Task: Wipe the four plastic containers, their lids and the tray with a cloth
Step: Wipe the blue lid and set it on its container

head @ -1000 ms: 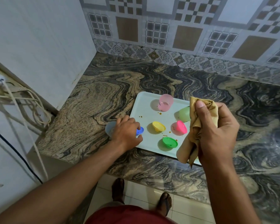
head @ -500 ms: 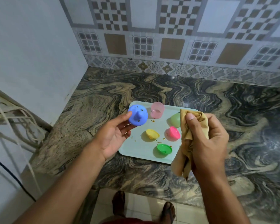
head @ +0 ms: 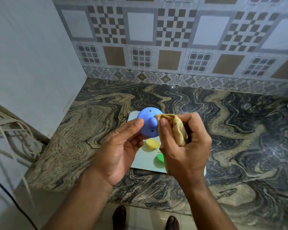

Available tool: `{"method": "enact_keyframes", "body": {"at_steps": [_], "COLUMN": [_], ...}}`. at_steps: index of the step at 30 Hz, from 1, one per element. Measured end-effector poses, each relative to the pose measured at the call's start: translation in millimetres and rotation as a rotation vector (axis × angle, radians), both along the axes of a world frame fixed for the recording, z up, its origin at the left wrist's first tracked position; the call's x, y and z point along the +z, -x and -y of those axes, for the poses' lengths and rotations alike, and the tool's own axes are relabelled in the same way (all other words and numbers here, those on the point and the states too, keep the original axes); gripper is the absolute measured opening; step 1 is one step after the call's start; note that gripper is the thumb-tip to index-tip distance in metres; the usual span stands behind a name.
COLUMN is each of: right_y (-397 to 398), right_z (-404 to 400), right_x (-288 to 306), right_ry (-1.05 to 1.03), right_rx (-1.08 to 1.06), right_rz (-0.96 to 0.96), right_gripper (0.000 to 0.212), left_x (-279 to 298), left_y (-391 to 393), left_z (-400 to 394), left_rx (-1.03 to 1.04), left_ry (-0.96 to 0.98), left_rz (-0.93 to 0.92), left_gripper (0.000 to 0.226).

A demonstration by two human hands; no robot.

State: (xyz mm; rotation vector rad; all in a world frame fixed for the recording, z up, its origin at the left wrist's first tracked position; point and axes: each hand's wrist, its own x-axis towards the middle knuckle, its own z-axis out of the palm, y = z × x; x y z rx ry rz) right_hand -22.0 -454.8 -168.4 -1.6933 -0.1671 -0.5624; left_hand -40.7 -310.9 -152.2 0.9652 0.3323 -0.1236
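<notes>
My left hand (head: 121, 146) holds a round blue lid (head: 149, 121) with a small knob, raised above the white tray (head: 143, 163). Dark specks dot the lid's surface. My right hand (head: 183, 146) grips a bunched tan cloth (head: 173, 127), and the cloth's tip touches the lid's right side. On the tray below, a yellow lid (head: 152, 143) and part of a green lid (head: 160, 158) show between my hands. The other containers and lids are hidden behind my hands.
The tray lies on a swirled dark marble counter (head: 239, 130) near its front edge. A white wall (head: 32, 63) closes the left side, with cables (head: 15, 135) hanging beside it. Patterned tiles (head: 173, 39) back the counter. Feet (head: 120, 216) stand on the floor below.
My left hand picked the blue lid up from the counter beside the tray and raised it. My right hand brought the cloth left until it touches the lid.
</notes>
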Motion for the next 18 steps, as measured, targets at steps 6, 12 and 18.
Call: {"method": "enact_keyframes", "body": {"at_steps": [6,12,18], "right_y": [-10.3,-29.7,-45.5], "right_z": [6.6,1.8,19.8], "right_x": [8.3,11.6,18.1], "right_ry": [0.046,-0.023,-0.272], "right_rx": [0.010,0.028,0.087], "right_rz": [0.052,-0.016,-0.178], "right_gripper": [0.021,0.025,0.023], "left_x": [-2.6,-4.4,-2.7], "left_y": [1.9,3.6,4.8], "left_z": [-8.7,-11.9,-12.6], "left_rx": [-0.074,-0.091,-0.087], "left_ry": [-0.096,-0.007,0.097], "left_rz": [0.120,0.102,0.027], "left_gripper": [0.041,0.053,0.056]}}
